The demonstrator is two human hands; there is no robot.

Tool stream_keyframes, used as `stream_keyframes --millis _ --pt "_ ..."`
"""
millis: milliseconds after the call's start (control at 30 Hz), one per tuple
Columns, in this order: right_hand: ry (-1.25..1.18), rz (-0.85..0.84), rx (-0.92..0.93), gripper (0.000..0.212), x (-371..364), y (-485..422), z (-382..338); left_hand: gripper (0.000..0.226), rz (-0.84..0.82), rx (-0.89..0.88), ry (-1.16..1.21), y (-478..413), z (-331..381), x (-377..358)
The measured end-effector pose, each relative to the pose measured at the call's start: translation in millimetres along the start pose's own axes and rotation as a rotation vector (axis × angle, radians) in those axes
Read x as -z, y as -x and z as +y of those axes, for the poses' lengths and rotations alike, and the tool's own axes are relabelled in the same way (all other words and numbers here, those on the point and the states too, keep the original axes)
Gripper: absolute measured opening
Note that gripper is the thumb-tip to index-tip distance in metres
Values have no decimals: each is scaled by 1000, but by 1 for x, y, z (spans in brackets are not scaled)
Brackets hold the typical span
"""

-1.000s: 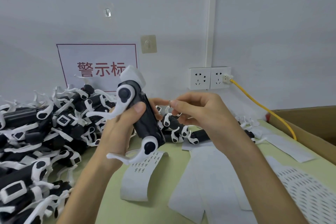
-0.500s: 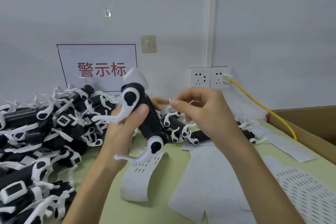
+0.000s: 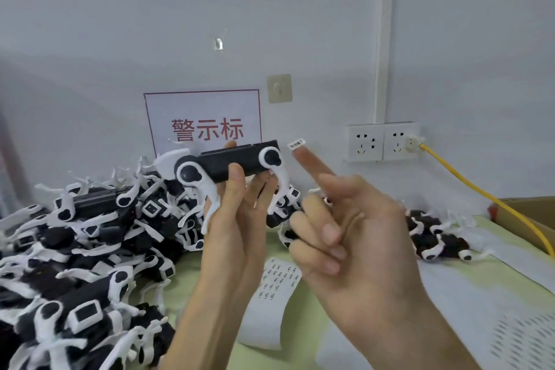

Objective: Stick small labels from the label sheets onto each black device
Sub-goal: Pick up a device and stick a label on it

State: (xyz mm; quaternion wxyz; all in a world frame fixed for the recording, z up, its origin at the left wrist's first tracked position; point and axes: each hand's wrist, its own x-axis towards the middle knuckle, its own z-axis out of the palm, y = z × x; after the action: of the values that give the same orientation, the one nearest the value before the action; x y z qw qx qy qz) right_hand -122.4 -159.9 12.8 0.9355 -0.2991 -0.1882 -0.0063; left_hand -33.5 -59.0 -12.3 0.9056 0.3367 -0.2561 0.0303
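Observation:
My left hand (image 3: 237, 219) grips a black device (image 3: 231, 164) with white hinged arms and holds it level in front of the wall sign. My right hand (image 3: 354, 234) is beside it, index finger pointing up and the other fingers curled. A small white label (image 3: 296, 143) sticks to that fingertip, just right of the device's end and apart from it. A curled label sheet (image 3: 276, 279) with several printed labels lies on the green table below my hands.
A big pile of black and white devices (image 3: 75, 249) fills the left side, with a smaller heap (image 3: 435, 237) at the right. Peeled backing sheets (image 3: 510, 324) lie at the right front. A cardboard box (image 3: 528, 213) and a yellow cable (image 3: 468, 186) are far right.
My left hand turned the device from nearly upright to level and raised it. My right hand stopped pinching the label and now carries it on its raised index fingertip.

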Motion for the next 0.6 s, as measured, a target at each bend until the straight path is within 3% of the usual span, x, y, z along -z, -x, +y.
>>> stream_keyframes --millis 33,133,267,333,400,433,533,600 --pt "-40 -15 -47 37 -2 1 11 69 3 33 25 1 1 0" --pt "-91 -39 -152 43 -6 5 36 23 -17 61 48 1 -1 5" --pt "-99 -25 -172 45 -8 4 44 23 -12 116 -30 4 -4 7" --pt "-104 3 -153 44 -8 3 43 44 -66 140 -83 1 -5 9" --pt "-111 28 -135 45 -9 3 43 99 -119 190 -85 -2 -6 13" --pt "-111 38 -126 45 -9 3 43 105 -166 184 -74 -1 -5 13" --pt "-100 64 -110 44 -9 2 45 54 -258 114 -83 4 -7 16" --pt "-89 74 -102 43 -9 2 47 46 -145 39 -152 -2 -11 13"
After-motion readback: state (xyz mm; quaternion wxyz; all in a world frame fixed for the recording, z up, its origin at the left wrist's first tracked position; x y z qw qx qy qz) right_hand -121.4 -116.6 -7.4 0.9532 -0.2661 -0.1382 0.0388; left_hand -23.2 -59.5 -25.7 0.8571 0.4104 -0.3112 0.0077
